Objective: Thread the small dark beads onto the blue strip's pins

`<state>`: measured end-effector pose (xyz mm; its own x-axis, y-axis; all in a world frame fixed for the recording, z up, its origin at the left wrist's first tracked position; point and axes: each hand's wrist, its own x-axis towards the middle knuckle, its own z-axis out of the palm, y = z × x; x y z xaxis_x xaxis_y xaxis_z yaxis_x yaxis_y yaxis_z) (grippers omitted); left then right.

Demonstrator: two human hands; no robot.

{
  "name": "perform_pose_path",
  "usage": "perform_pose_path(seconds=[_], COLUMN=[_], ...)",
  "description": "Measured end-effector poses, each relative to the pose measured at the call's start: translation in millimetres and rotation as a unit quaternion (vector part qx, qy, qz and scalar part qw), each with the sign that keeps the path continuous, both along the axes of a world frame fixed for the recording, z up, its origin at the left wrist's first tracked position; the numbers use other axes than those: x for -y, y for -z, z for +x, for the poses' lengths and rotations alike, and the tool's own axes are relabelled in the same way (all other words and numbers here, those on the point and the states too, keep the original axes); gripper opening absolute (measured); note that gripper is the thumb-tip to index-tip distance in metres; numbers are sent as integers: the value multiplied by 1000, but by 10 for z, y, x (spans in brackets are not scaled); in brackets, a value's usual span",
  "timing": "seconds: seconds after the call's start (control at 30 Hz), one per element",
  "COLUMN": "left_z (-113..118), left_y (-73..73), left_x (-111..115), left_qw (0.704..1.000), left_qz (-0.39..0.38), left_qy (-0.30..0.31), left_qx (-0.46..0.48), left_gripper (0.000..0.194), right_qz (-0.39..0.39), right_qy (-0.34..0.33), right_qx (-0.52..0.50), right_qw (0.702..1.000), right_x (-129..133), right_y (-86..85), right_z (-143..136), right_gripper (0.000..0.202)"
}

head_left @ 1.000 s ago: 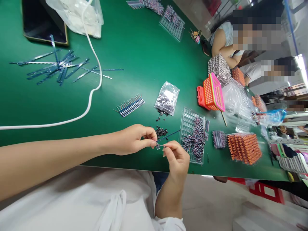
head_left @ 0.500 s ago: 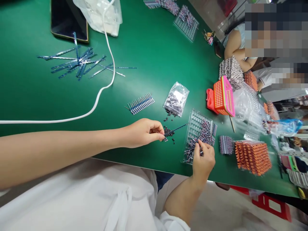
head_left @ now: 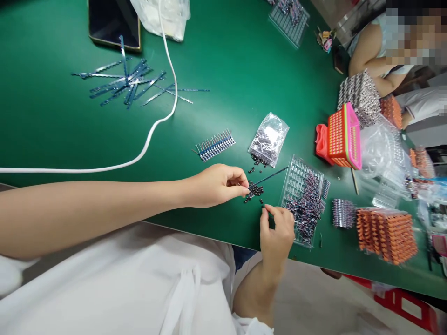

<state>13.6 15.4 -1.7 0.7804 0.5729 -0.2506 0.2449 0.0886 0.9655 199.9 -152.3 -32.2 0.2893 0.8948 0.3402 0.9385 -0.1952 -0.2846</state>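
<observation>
My left hand (head_left: 225,187) is closed in a pinch on a thin dark blue strip (head_left: 270,176), whose free end slants up to the right. Just beyond those fingertips lies a small pile of dark beads (head_left: 257,190) on the green table. Thumb and forefinger of my right hand (head_left: 277,230) come together on a small dark bead at the pile's near edge. Right of that hand is a clear plastic tray (head_left: 291,179) heaped with thin dark-and-pink wired pieces (head_left: 307,204). A clear bag of dark beads (head_left: 268,139) lies behind the pile, some beads spilling out.
A row of blue pieces with wire pins (head_left: 215,145) lies behind my left hand. Loose blue strips (head_left: 129,83), a white cable (head_left: 150,139) and a phone (head_left: 113,23) are farther left. Rightward stand baskets (head_left: 344,135) and an orange stack (head_left: 386,235). Another person's arm (head_left: 370,60) rests beyond.
My right hand has left the tray's heap and moved left to the loose beads. The left hand still holds the strip. The whole view has shifted slightly.
</observation>
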Motion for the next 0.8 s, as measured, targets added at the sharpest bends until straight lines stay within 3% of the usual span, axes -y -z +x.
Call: perform_pose_path(seconds=[0.8], left_z=[3], left_y=[-3], left_x=[20], left_qw=[1000], left_qz=[10], left_qy=[18], left_qx=[-20], left_gripper=[20], right_qz=[-4], right_qy=[-8], right_qx=[44], right_qw=[999], right_x=[46], right_y=[-22], right_z=[-16], right_gripper=[11])
